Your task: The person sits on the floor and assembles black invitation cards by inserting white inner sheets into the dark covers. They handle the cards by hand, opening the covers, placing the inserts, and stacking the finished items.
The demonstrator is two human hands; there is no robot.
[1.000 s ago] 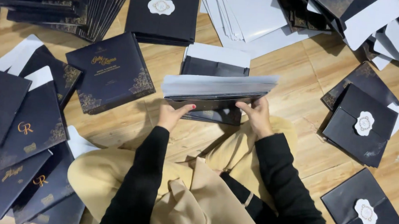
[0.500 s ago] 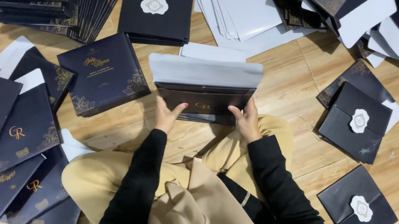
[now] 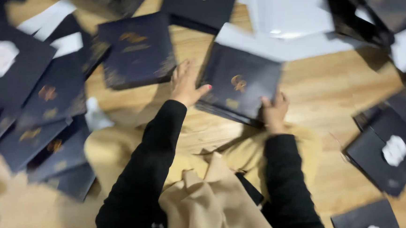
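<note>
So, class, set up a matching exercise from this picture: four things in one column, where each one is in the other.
Things
1. left hand
2. right hand
3. dark card with gold emblem
4. white sheets

Places
A. top of the picture, on the floor
B. at the card's left edge
C. between the two hands
D. at the card's lower right corner

Pairs: 1-B, 2-D, 3-C, 4-A

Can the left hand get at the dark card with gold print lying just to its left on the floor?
Probably yes. The left hand rests at the held dark card, and the gold-printed card lies right beside it on the wooden floor, face up, nothing on top. The picture is blurred, so edges are uncertain.
</note>
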